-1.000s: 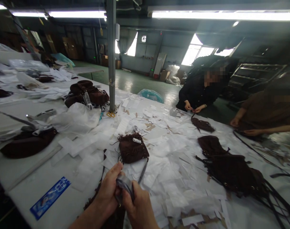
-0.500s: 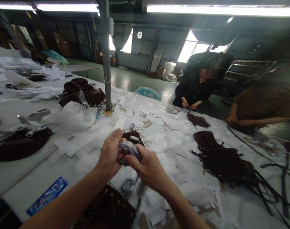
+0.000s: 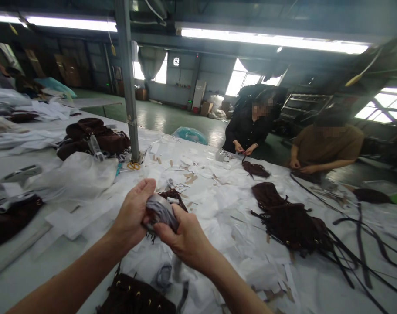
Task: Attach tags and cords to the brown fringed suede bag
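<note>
A grey, shiny bundle [image 3: 162, 212], seemingly a coil wrapped in thin film, is held between both hands above the table; motion blur hides its exact kind. My left hand [image 3: 133, 213] is closed around its left end. On the opposite side my right hand [image 3: 190, 237] grips it, thumb across the front. Just behind the bundle lies a dark brown fabric piece [image 3: 176, 198], partly covered by my hands. Below my forearms sits a dark brown bag [image 3: 136, 294] with gold eyelets, beside a similar grey wrapped coil [image 3: 164, 275].
White paper and plastic scraps [image 3: 214, 209] litter the table. Brown bags with long straps [image 3: 293, 222] lie to the right, more brown bags [image 3: 96, 135] to the left. A metal post [image 3: 126, 87] rises near yellow-handled scissors [image 3: 133, 166]. Two co-workers [image 3: 250, 126] work across the table.
The view has swung to the right, and the blue packet at lower left is out of frame. Both hands still hold the grey bundle, which looks turned slightly between them.
</note>
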`<state>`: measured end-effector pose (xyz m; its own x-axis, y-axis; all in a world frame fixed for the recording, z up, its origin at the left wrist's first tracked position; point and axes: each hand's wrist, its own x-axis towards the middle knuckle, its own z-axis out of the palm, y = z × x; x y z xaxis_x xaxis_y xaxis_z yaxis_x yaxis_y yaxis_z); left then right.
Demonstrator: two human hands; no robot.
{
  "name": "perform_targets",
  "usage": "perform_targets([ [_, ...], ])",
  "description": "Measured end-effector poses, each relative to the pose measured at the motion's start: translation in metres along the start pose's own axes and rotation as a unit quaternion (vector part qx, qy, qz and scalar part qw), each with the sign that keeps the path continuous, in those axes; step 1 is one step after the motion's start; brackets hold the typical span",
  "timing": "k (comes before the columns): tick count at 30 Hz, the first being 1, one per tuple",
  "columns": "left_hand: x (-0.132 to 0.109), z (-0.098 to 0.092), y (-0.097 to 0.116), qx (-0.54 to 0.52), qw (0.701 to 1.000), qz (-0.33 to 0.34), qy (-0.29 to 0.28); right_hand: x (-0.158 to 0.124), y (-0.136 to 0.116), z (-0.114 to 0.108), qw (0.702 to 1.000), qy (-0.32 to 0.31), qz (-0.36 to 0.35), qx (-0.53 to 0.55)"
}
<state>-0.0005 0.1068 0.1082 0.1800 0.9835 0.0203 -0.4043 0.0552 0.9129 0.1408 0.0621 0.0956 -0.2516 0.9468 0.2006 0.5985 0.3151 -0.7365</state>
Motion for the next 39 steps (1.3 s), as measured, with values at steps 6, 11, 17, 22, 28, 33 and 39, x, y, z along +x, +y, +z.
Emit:
perform_targets([
  [6,0.001,-0.022,-0.028,0.314,0.9,-0.062,-0.295,-0.013,0.034,0.016,0.991,-0.097,-0.012,-0.093],
  [11,0.004,-0.022,-0.03,0.216,0.961,-0.041,-0.167,-0.017,0.041,0.01,0.987,-0.047,0.047,0.145],
  [17,0.021,-0.093,-0.03,0.102,0.991,-0.04,0.08,-0.095,0.117,0.069,0.983,0.006,0.129,0.133],
  [22,0.012,-0.115,-0.034,0.123,0.986,-0.042,0.1,-0.145,0.175,0.099,0.985,-0.08,0.14,0.053],
  [28,-0.007,-0.046,-0.025,0.265,0.946,-0.011,-0.186,-0.056,0.089,0.038,0.989,0.003,0.007,0.148],
  [33,-0.015,-0.02,-0.023,0.202,0.969,0.014,-0.144,-0.01,0.039,0.057,0.987,0.029,-0.021,0.157],
  [39,-0.026,-0.034,-0.073,0.001,0.995,-0.024,0.1,-0.033,0.05,0.094,0.989,0.112,0.073,0.058],
])
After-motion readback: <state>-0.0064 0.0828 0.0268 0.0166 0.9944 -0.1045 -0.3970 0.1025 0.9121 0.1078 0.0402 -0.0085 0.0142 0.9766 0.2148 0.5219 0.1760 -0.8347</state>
